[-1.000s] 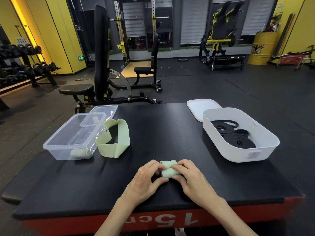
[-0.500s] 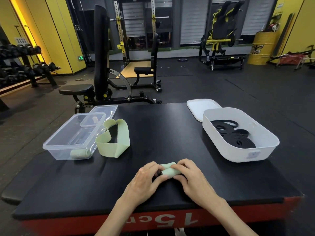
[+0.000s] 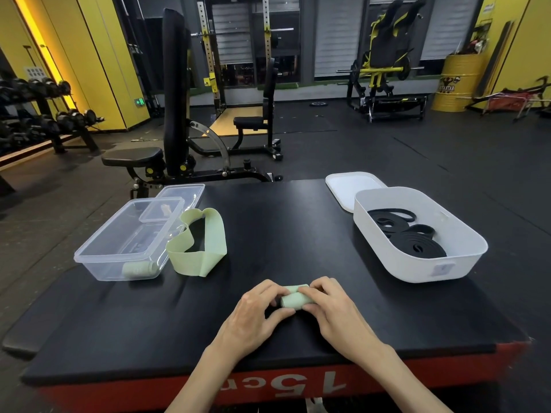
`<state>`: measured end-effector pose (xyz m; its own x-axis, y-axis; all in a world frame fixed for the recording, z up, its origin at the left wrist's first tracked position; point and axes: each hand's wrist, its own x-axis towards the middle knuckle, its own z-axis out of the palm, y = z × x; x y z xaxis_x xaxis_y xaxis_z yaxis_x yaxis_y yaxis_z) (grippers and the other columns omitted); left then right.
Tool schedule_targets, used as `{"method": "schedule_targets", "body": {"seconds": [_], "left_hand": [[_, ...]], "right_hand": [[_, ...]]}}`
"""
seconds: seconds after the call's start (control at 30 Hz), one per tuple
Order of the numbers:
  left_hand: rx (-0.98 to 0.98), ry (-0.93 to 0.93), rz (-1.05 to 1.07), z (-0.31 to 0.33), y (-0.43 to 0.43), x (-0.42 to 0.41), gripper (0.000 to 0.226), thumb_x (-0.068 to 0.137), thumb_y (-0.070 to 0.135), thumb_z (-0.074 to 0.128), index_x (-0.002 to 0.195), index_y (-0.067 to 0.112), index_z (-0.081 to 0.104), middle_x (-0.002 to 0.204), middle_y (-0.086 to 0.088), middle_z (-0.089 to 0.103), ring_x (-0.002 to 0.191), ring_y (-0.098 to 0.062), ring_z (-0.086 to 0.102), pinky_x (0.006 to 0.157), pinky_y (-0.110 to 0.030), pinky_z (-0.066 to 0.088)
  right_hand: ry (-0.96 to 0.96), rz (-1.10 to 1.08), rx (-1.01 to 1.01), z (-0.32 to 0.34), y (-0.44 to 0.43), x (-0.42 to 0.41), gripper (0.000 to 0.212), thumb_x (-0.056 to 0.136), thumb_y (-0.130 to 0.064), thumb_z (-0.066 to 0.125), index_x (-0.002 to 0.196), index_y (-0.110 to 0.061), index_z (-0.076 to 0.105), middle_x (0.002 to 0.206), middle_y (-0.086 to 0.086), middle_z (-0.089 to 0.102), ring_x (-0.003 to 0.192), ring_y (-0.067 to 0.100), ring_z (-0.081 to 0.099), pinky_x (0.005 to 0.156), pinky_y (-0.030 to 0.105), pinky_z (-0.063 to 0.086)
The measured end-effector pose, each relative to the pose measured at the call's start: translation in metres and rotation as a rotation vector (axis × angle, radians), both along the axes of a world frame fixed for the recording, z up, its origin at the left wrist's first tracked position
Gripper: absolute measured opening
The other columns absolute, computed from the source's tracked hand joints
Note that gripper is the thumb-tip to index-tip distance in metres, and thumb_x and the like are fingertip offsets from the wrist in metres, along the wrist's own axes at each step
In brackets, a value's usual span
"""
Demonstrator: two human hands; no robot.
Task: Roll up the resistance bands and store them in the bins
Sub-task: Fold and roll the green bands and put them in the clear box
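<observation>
Since a second ago the loose flap of the green band (image 3: pixel 293 300) has nearly wound in, so it is now a short fat roll lying on the black platform (image 3: pixel 298 234) near its front edge. Both hands have hardly shifted. The left hand (image 3: pixel 259 311) curls round the roll's left end, thumb underneath and fingertips on top. The right hand (image 3: pixel 334 308) pinches the right end the same way, so neither hand is open.

Off to the left stands the clear bin (image 3: pixel 89 257), with one rolled green band (image 3: pixel 135 268) inside at its near end. A loose green loop (image 3: pixel 198 248) leans against the bin's right side. The clear lid (image 3: pixel 182 193) lies just behind the bin. On the right, the white bin (image 3: pixel 417 263) holds coiled black bands (image 3: pixel 417 244), and its white lid (image 3: pixel 348 189) lies behind it.
</observation>
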<state>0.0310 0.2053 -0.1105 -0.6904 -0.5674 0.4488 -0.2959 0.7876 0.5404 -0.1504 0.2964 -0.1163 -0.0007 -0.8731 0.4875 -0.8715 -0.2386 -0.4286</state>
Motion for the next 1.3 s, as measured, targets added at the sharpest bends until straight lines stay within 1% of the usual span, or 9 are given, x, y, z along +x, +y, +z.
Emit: {"method": "schedule_targets", "body": {"seconds": [0.27,0.4,0.5,0.57,0.63,0.8,0.97,1.17,1.3], "left_hand": [[0.036,-0.009,0.024,0.003,-0.003,-0.001,0.038,0.090,0.052,0.053,0.114,0.025,0.065,0.092,0.013,0.054,0.083,-0.006,0.056,0.077,-0.018,0.046],[0.039,0.034,0.054,0.001,-0.004,-0.001,0.035,0.084,0.051,0.062,0.109,0.027,0.068,0.091,0.015,0.059,0.084,-0.003,0.059,0.076,-0.014,0.046],[0.113,0.070,0.123,0.003,-0.007,-0.001,0.039,0.078,0.043,0.074,0.113,0.033,0.060,0.100,0.018,0.060,0.091,-0.006,0.058,0.080,-0.011,0.043],[0.178,0.022,0.124,0.005,-0.009,-0.001,0.052,0.081,0.046,0.071,0.128,0.036,0.052,0.117,0.023,0.054,0.102,-0.002,0.053,0.088,-0.011,0.040],[0.154,-0.089,0.098,0.005,-0.010,-0.003,0.056,0.084,0.058,0.056,0.135,0.035,0.050,0.127,0.026,0.049,0.110,0.002,0.046,0.098,-0.014,0.036],[0.206,-0.224,0.129,0.006,-0.015,-0.010,0.036,0.097,0.044,0.049,0.129,0.030,0.058,0.121,0.021,0.046,0.111,-0.002,0.037,0.102,-0.021,0.030],[0.274,-0.261,0.134,0.015,-0.023,-0.015,0.025,0.096,0.040,0.053,0.114,0.029,0.067,0.109,0.016,0.054,0.100,-0.006,0.044,0.090,-0.021,0.036],[0.326,-0.215,0.131,0.016,-0.023,-0.013,0.019,0.090,0.039,0.061,0.105,0.031,0.071,0.100,0.019,0.063,0.093,-0.002,0.053,0.080,-0.012,0.036],[0.346,-0.203,0.108,0.020,-0.020,-0.013,0.017,0.085,0.040,0.067,0.100,0.033,0.072,0.090,0.015,0.068,0.083,0.003,0.057,0.072,-0.010,0.039]], "right_hand": [[0.014,-0.007,0.055,0.002,-0.008,-0.003,0.035,0.097,-0.022,0.051,0.132,-0.017,0.056,0.121,-0.005,0.049,0.109,0.002,0.037,0.088,0.012,0.034],[0.017,-0.006,0.079,0.004,-0.008,-0.002,0.034,0.098,-0.021,0.050,0.131,-0.016,0.057,0.122,-0.005,0.052,0.112,0.004,0.038,0.087,0.004,0.027],[0.017,-0.015,0.100,0.006,-0.010,-0.003,0.035,0.099,-0.021,0.048,0.133,-0.016,0.055,0.125,-0.004,0.051,0.114,0.008,0.040,0.088,0.005,0.025],[0.028,-0.021,0.130,0.007,-0.014,-0.003,0.036,0.100,-0.022,0.046,0.135,-0.016,0.054,0.129,-0.003,0.050,0.118,0.011,0.039,0.091,0.009,0.026],[0.039,-0.028,0.165,0.008,-0.017,-0.003,0.037,0.101,-0.023,0.043,0.137,-0.017,0.051,0.132,-0.004,0.047,0.120,0.012,0.037,0.092,0.010,0.027],[0.081,-0.076,0.277,0.014,-0.023,-0.004,0.040,0.103,-0.026,0.037,0.142,-0.021,0.041,0.128,0.000,0.038,0.111,0.016,0.031,0.093,0.023,0.037],[0.111,-0.063,0.410,0.026,-0.036,-0.006,0.031,0.103,-0.022,0.034,0.127,-0.015,0.053,0.115,0.003,0.039,0.104,0.020,0.031,0.096,0.029,0.035],[0.046,0.043,0.427,0.026,-0.034,-0.013,0.026,0.101,-0.026,0.040,0.115,-0.025,0.062,0.110,-0.004,0.045,0.102,0.015,0.034,0.094,0.029,0.036],[0.010,0.057,0.367,0.024,-0.033,-0.012,0.017,0.092,-0.025,0.045,0.092,-0.025,0.062,0.090,-0.009,0.053,0.089,0.018,0.047,0.082,0.032,0.041]]}}
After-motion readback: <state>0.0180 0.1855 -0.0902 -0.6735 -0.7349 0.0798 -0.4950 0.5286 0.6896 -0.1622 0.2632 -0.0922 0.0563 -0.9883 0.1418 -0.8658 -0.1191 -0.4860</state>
